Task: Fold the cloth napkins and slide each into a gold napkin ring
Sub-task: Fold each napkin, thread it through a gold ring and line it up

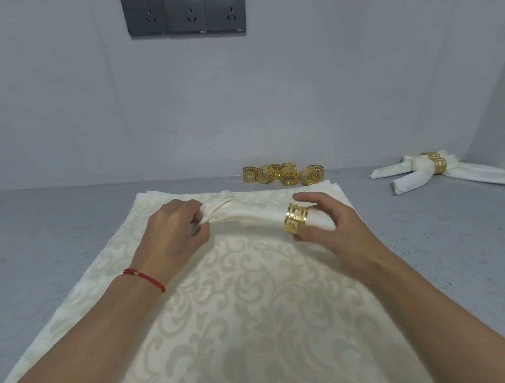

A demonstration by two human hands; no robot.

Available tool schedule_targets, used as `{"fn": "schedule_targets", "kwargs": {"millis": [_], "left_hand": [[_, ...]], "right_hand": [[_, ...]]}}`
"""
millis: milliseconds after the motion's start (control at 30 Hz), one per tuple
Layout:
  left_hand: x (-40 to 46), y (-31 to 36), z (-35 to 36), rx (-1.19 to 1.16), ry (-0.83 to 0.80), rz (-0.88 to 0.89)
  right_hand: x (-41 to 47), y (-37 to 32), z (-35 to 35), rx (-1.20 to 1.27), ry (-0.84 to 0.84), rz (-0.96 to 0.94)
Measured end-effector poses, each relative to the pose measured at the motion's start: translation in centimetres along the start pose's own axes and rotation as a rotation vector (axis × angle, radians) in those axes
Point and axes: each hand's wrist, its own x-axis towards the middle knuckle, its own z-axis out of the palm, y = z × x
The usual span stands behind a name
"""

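Seen from the head camera, a rolled cream napkin lies left to right across a stack of flat damask napkins on the grey worktop. The left hand grips the roll's bunched left end; the right hand pinches a gold napkin ring already threaded over the right end. The ring likely slides leftward along the roll. Spare rings lie beyond, finished napkins far right.
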Motion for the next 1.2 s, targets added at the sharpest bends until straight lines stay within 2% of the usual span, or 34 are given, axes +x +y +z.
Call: {"fn": "schedule_targets", "kwargs": {"millis": [133, 367, 467, 633, 800, 900, 1000, 1100, 1200], "left_hand": [[-0.1, 0.6, -0.4, -0.002, -0.012, 0.103], [-0.1, 2.1, -0.4, 0.064, -0.003, 0.221], [-0.2, 3.2, -0.1, 0.062, 0.008, 0.262], [-0.5, 5.6, 0.4, 0.001, 0.105, 0.378], [-0.6, 5.9, 0.1, -0.023, 0.216, 0.370], [-0.6, 5.9, -0.2, -0.024, 0.273, 0.370], [-0.6, 5.8, -0.3, -0.012, 0.297, 0.372], [-0.6, 5.8, -0.2, -0.003, 0.305, 0.368], [-0.7, 6.0, -0.2, 0.001, 0.298, 0.396]], "right_hand": [[-0.4, -0.9, 0.2, -0.204, -0.013, -0.117], [-0.5, -1.2, 0.8, -0.712, 0.027, -0.308], [-0.4, -1.6, 1.8, -0.766, 0.034, -0.306], [-0.6, -1.5, 3.0, -0.630, 0.095, -0.223], [-0.5, -1.6, 2.9, -0.300, 0.171, -0.084], [-0.4, -1.8, 3.3, -0.237, 0.219, -0.076], [-0.4, -2.3, 3.2, -0.124, 0.154, -0.085], [-0.7, -2.7, 3.0, 0.088, 0.072, 0.026], [-0.7, -2.9, 2.7, 0.174, 0.072, 0.115]]}}
